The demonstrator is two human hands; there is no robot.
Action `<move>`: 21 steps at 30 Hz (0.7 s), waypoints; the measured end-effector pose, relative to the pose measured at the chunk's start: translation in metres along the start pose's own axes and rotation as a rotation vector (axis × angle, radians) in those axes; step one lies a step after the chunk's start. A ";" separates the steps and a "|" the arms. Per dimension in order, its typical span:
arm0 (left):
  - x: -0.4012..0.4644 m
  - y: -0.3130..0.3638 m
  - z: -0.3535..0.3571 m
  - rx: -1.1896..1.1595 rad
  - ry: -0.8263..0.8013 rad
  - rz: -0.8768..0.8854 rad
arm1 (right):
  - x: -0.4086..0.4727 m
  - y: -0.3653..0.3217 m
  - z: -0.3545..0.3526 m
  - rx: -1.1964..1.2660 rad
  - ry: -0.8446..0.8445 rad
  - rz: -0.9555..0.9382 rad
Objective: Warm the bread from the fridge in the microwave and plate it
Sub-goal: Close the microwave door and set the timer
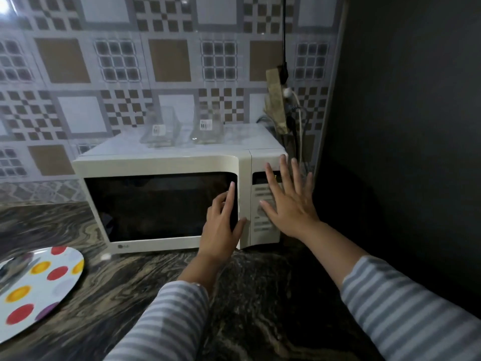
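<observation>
A white microwave (169, 199) sits on a dark marbled table (260, 295), its door shut and its window dark. Both hands are at the microwave's right side. The left hand (221, 225) rests on the door's right edge — fingers mostly straight, thumb on the door's rim, its grip loose and holding nothing. The right hand (289, 201) is spread wide and flat over the control panel (260, 225), its grip also empty.

The bread is not visible anywhere. It may be behind the microwave's dark window, but the glass shows nothing clear enough to say. So its place relative to either grip cannot be told; if it is inside, it lies left of the left hand, behind the door.

A spotted plate (39, 285) lies on the table, to the left of the microwave and in front of it, well apart from both hands. Two clear glass containers (182, 128) stand on top of the microwave.

What could go wrong, as a judgement: a hard pull or push on the door could shake the microwave and slide the glass containers off its top. The flat right palm covers several buttons at once — it could press the wrong one. Cables (296, 118) hang just right of the microwave, near the right hand.
</observation>
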State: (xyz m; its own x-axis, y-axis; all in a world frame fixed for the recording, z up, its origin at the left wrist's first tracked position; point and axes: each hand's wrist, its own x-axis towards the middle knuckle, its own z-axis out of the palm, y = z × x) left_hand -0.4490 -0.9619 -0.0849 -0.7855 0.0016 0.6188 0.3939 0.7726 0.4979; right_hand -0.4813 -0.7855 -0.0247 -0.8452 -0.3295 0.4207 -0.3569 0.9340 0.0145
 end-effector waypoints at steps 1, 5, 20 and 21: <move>0.007 0.002 -0.002 -0.022 0.008 0.021 | 0.007 -0.001 -0.005 -0.006 0.021 -0.014; 0.026 0.008 -0.002 -0.113 -0.004 0.080 | 0.033 -0.005 -0.019 0.027 0.083 -0.038; 0.047 -0.003 0.007 -0.115 -0.054 0.126 | 0.072 0.013 0.008 -0.243 0.315 -0.262; 0.047 -0.003 0.007 -0.114 -0.059 0.122 | 0.072 0.014 0.007 -0.246 0.309 -0.268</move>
State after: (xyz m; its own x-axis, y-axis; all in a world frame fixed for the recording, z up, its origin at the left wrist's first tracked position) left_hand -0.4905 -0.9598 -0.0621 -0.7536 0.1308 0.6442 0.5370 0.6877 0.4886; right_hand -0.5504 -0.7972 -0.0009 -0.5650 -0.5415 0.6225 -0.4095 0.8391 0.3581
